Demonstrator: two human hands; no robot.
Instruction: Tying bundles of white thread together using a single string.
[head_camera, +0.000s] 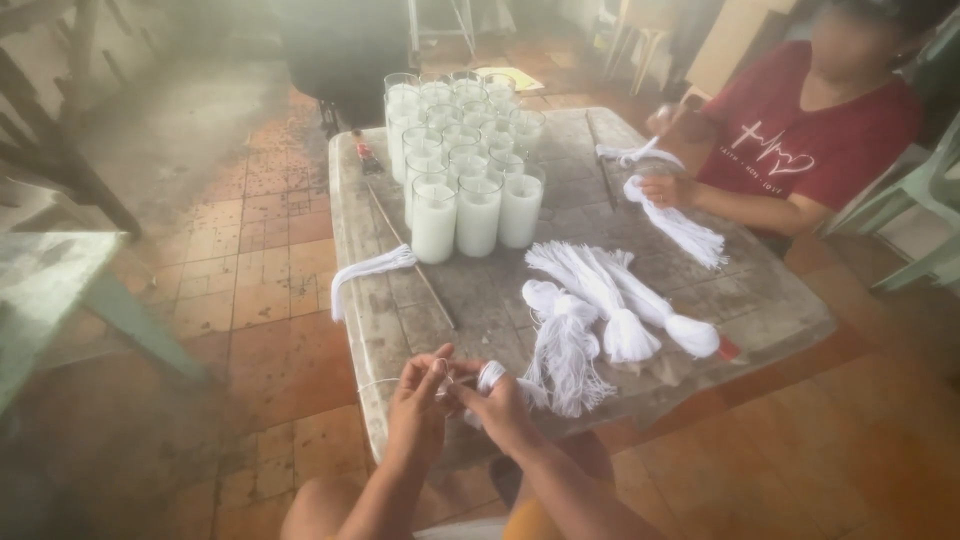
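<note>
A single head-worn camera is looking down and forward from above the person's own hands, which are sitting close at the bottom centre of the view. It is facing across the grey surface (400, 320) toward its far end, taking in the tiled floor (250, 280) to the left and a seated co-worker (800, 150) at the upper right.

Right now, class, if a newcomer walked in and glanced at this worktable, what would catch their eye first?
Most striking is the cluster of glass candles filled with white wax, packed together at the far end of the worn table. Next come the bundles of white string fanned across its middle. At the near edge, the left hand and right hand pinch a strand of white string together, while a co-worker in a red shirt handles another bundle at the far right.
</note>
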